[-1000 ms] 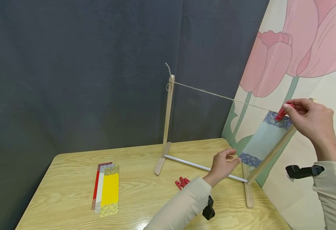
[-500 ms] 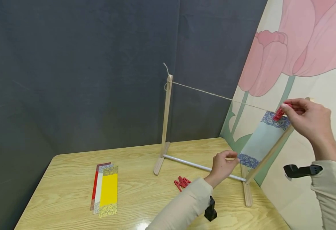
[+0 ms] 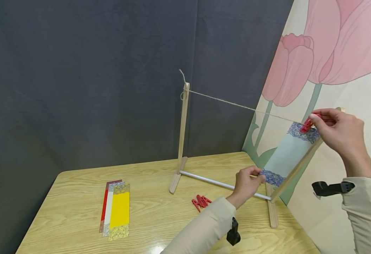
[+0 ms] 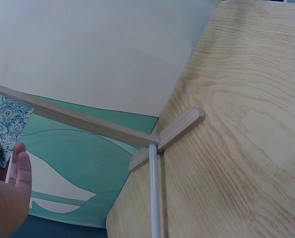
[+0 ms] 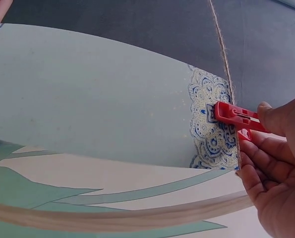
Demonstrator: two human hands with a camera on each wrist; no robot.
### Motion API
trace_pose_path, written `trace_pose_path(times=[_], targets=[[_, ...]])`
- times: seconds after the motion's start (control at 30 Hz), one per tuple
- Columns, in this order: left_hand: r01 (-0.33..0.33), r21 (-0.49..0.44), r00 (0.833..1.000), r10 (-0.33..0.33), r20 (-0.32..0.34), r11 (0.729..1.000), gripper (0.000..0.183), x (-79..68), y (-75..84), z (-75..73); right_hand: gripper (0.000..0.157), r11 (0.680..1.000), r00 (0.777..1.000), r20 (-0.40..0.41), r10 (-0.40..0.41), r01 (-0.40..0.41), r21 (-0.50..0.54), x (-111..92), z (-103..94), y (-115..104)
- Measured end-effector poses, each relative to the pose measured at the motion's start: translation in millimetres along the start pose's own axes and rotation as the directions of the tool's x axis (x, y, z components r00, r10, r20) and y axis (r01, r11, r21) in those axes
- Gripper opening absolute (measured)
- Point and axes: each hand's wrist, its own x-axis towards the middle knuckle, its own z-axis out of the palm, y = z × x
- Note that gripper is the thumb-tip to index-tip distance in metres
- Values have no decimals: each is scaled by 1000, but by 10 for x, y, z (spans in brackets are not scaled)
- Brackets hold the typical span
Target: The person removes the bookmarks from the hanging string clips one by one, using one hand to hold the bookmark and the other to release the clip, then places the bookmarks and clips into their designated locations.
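Observation:
My right hand (image 3: 342,135) pinches a red clothespin (image 5: 241,117) between thumb and fingers. The clothespin sits on the twine (image 5: 220,42) and on the upper end of a pale blue paper strip (image 3: 282,155) with lace-patterned ends. That strip hangs slanting down beside the right wooden post. At its lower left corner, the thumb and fingers of my left hand (image 3: 246,184) pinch the patterned edge (image 4: 11,121). In the right wrist view only a bit of the left fingers shows, at the top left.
Several red clothespins (image 3: 201,201) lie on the table (image 3: 153,197), partly behind the left sleeve. Red, white and yellow strips (image 3: 120,210) overlap at the left. The stand has a left post (image 3: 183,130), a right post (image 3: 296,169) and a low white rod (image 3: 210,181).
The left thumb and fingers have closed on the strip's lower corner. The right hand stays on the clothespin at the twine. The head view has shifted slightly.

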Motion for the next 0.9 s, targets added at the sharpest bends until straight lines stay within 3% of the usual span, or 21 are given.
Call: trace_pose_path(times=[0.53, 0.9], targets=[[-28, -8, 999, 28, -19, 1000, 10, 35, 15, -106, 46, 1000, 1000, 14, -11, 12, -8, 38, 19, -30], [-68, -2, 996, 68, -61, 998, 8, 48, 9, -146, 38, 994, 994, -42, -100, 102, 34, 42, 75, -97]])
